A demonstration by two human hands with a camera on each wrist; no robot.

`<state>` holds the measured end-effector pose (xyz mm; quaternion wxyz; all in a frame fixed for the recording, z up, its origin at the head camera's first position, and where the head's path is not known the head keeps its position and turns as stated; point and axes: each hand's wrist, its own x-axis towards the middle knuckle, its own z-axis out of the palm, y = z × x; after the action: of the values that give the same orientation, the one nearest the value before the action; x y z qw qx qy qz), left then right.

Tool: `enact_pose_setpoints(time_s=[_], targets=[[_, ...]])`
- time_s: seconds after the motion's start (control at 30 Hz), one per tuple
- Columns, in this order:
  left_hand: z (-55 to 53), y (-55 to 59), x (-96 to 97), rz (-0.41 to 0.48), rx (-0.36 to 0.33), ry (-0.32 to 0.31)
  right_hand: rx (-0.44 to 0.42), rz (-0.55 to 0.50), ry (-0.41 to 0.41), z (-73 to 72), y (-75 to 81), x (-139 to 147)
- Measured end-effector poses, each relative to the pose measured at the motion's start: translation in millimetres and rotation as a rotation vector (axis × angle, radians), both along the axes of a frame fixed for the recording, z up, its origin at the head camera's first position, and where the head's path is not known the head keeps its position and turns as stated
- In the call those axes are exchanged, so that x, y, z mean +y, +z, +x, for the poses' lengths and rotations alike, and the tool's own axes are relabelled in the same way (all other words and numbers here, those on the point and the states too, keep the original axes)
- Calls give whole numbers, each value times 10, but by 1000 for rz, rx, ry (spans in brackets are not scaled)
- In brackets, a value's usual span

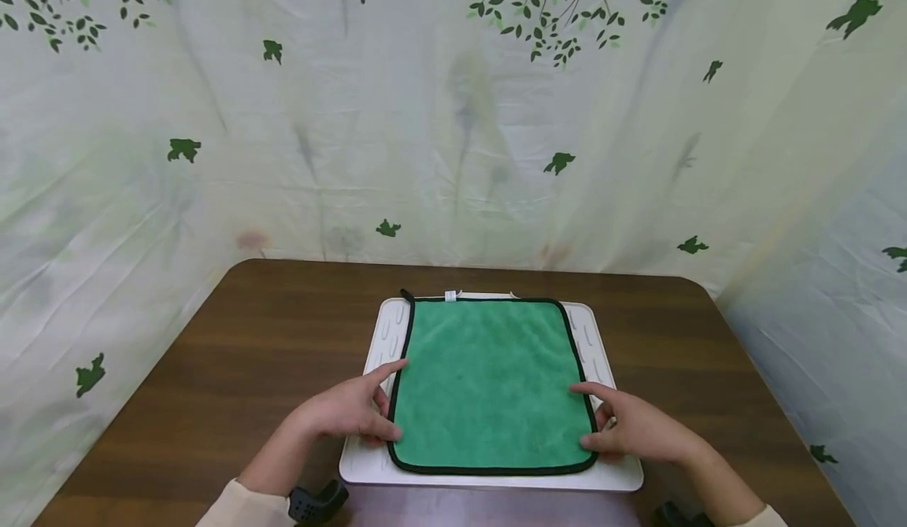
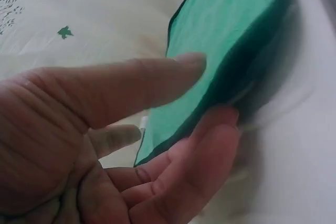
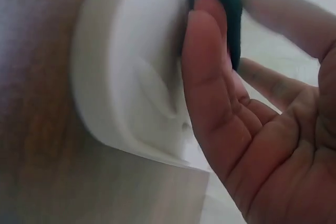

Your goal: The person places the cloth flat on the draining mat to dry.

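A green cloth (image 1: pixel 489 385) with black edging lies spread over a white plastic board (image 1: pixel 595 346) with grooved sides. My left hand (image 1: pixel 354 409) pinches the cloth's left edge; in the left wrist view its thumb is over the cloth and its fingers curl beneath the dark border. At the opposite edge, my right hand (image 1: pixel 631 424) holds the cloth in the same way. The right wrist view has the fingers under the cloth's edge (image 3: pixel 234 30), beside the board's raised rim. A small white tag (image 1: pixel 450 296) and a black loop (image 1: pixel 406 295) show along the far edge.
The board stands on a brown wooden table (image 1: pixel 283 330) with rounded far corners. Behind and beside it hangs a pale curtain (image 1: pixel 425 117) with green leaf prints. A black wrist device (image 1: pixel 317 502) sits at my left wrist.
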<state>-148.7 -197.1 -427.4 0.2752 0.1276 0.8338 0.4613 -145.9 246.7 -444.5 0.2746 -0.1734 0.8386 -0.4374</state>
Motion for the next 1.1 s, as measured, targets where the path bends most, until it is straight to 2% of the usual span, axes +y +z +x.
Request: enact_pose_setpoints(time_s=[0.13,0.2,0.3,0.43,0.5,0.57,0.63,0.7,0.77,0.83,0.97,1.1], targets=[[49,9,-11,-62,50,-23,-5,29,26,37,-9,-2],[69,26,-22,-101,78,-20,21,66,44,55,5,-7],[64,52,7,-207,153,31,156,180,26,58,45,-61],[-58,27,145,-432,334,76,405,384,-60,-49,103,-203],[-151,-6,229,-507,395,51,487,447,-77,-138,116,-271],[-237,-43,297,-548,399,-3,532,479,-45,-219,121,-318],[-302,-75,344,-573,366,-62,506,497,12,-274,112,-337],[-333,-100,362,-618,325,-108,437,509,70,-295,107,-331],[-333,-116,349,-672,295,-133,371,529,104,-293,98,-303],[-314,-116,319,-725,286,-144,326,552,100,-267,92,-263],[-246,-100,275,-776,309,-138,373,576,65,-205,83,-197],[-159,-83,305,-734,344,-161,418,523,76,-119,65,-197]])
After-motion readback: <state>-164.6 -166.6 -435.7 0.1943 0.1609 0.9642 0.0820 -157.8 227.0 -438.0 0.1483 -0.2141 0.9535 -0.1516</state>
